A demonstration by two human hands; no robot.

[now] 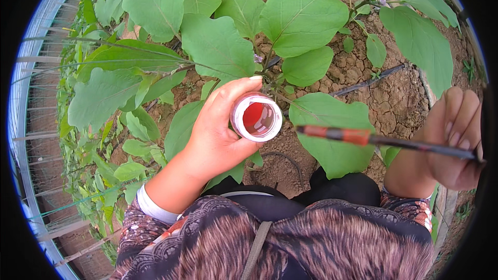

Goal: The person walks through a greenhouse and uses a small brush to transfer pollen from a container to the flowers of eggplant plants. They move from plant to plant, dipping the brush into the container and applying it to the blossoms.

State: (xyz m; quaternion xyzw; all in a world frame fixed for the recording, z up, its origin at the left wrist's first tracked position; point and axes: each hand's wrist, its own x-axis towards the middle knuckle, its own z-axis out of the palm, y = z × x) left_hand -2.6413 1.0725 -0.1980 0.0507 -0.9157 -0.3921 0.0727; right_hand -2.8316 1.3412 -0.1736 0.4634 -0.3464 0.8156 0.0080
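My left hand (pixel 214 134) is wrapped around a small clear jar (pixel 277 118) whose open mouth faces up at me. Red liquid (pixel 252 114) shows inside it. At the right rim of the view, my right hand (pixel 453 140) grips a thin dark stick (pixel 412 144), perhaps a brush. Its red-stained end points left toward the jar, apart from it and blurred. Just beyond the jar grows an eggplant plant (pixel 303 19) with broad green leaves. A small purple flower (pixel 258 58) on it lies above my left fingertips, partly covered by leaves.
Cracked dry soil (pixel 393 105) surrounds the stems, crossed by a black drip hose (pixel 367 81). A dark cord (pixel 148 50) stretches through the leaves at left, with a green string (pixel 89 200) lower down. Another eggplant plant (pixel 420 39) stands at upper right.
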